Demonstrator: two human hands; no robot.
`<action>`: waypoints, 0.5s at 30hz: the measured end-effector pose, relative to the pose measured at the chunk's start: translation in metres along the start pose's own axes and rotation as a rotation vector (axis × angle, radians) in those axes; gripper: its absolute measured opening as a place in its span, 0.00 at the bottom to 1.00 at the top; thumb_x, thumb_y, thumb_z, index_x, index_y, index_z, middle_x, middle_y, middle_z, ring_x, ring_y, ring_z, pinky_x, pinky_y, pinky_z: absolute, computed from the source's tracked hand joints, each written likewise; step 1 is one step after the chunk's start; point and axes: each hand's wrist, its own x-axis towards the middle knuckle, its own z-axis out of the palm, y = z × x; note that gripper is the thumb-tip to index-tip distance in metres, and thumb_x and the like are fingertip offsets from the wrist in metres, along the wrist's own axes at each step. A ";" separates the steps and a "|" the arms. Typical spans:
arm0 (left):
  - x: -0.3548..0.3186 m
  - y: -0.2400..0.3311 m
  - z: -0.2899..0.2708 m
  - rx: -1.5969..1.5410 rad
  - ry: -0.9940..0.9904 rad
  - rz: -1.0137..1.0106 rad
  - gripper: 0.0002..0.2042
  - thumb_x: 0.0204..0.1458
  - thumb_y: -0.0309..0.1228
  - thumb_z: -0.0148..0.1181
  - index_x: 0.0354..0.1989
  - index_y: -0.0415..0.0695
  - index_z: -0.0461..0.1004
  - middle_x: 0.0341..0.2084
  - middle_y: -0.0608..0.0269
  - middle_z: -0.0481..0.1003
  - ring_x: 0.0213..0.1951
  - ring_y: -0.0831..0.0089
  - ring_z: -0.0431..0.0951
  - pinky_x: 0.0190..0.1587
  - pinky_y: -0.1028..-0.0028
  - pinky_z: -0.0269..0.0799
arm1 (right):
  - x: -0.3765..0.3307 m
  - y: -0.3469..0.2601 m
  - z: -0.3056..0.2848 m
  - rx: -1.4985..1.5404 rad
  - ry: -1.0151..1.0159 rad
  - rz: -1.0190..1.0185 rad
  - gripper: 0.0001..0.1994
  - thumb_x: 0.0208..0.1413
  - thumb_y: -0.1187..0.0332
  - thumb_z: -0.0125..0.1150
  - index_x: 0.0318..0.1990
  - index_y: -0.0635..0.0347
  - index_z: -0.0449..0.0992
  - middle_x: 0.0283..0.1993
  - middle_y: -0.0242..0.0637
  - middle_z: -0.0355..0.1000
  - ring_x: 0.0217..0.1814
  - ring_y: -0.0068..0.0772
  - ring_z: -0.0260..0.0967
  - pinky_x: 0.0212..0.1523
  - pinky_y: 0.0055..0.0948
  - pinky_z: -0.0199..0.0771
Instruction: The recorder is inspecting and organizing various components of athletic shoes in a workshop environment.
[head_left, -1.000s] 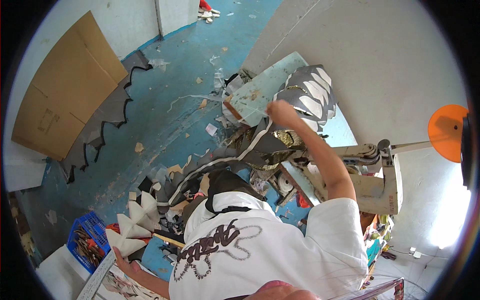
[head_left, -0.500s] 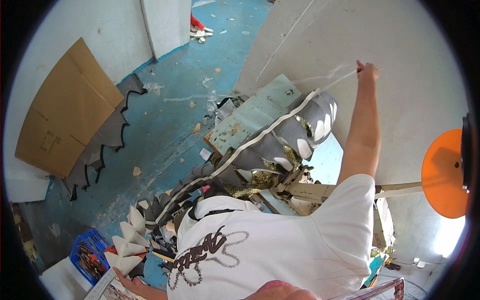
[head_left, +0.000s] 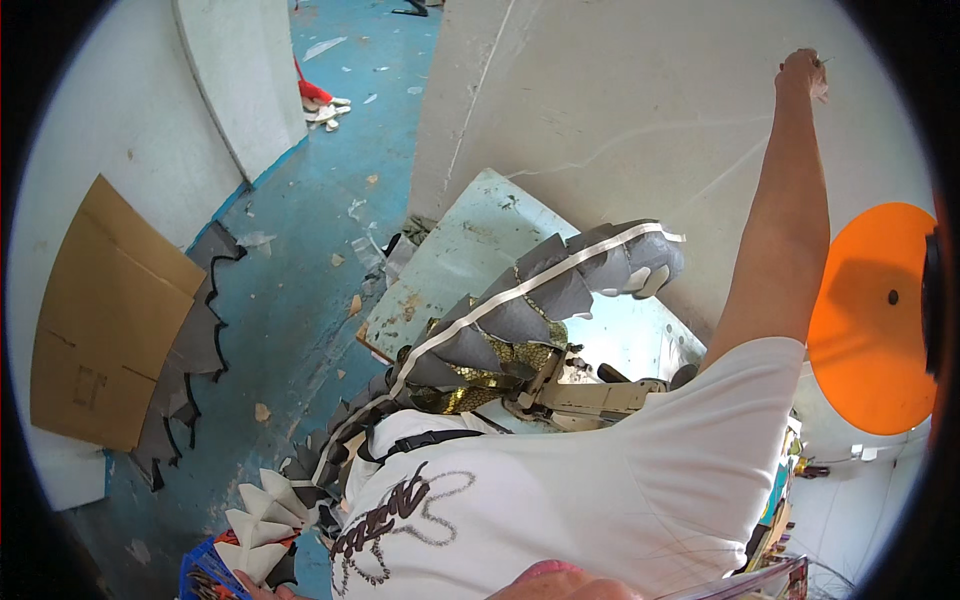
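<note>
Left hand [head_left: 262,588] at the lower edge, partly cut off, fingers against the white pointed spikes [head_left: 258,525]; cannot tell how firmly it grips. Blue plastic basket [head_left: 190,572] just beside; the spikes overlap its rim, so a sideways pull could snag them. Grey scaled, tail-shaped piece [head_left: 545,290] runs from the spikes past the body and over the counter [head_left: 470,235], white tape [head_left: 470,315] along its length. Gold scale-pattern fabric [head_left: 515,355] bunches under it, close to the sewing machine [head_left: 590,395]; loose folds could catch there if the piece is dragged. Much of its weight seems to lie toward the body side; it might slide off the counter's near edge. Far left counter corner juts over the floor [head_left: 300,300], room there but scraps underfoot. Right hand [head_left: 802,75] at arm's length, fingers curled closed, apparently on a translucent strip [head_left: 735,170]; a hard tug might snap or tangle it. Pale wall [head_left: 620,70] behind limits reach; orange disc [head_left: 870,310] crowds the forearm's right side.
</note>
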 end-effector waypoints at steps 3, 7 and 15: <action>0.003 0.004 0.023 0.011 -0.048 -0.010 0.22 0.42 0.37 0.57 0.41 0.33 0.64 0.39 0.50 0.66 0.37 0.64 0.70 0.40 0.69 0.66 | 0.036 -0.002 0.005 -0.148 0.035 -0.082 0.15 0.44 0.61 0.44 0.31 0.65 0.71 0.41 0.43 0.61 0.37 0.39 0.62 0.30 0.36 0.67; 0.004 0.007 0.047 0.014 -0.100 -0.012 0.22 0.42 0.37 0.57 0.41 0.33 0.65 0.38 0.50 0.67 0.36 0.64 0.70 0.40 0.69 0.66 | 0.082 -0.038 0.007 -0.646 0.179 -0.380 0.20 0.42 0.53 0.45 0.32 0.60 0.73 0.37 0.44 0.67 0.44 0.40 0.60 0.47 0.40 0.57; 0.002 0.008 0.064 0.010 -0.136 -0.030 0.21 0.42 0.37 0.57 0.40 0.32 0.65 0.37 0.50 0.67 0.36 0.64 0.70 0.39 0.69 0.66 | 0.026 -0.032 0.005 -0.749 0.256 -0.746 0.21 0.48 0.52 0.37 0.41 0.54 0.70 0.40 0.43 0.67 0.49 0.40 0.58 0.53 0.39 0.42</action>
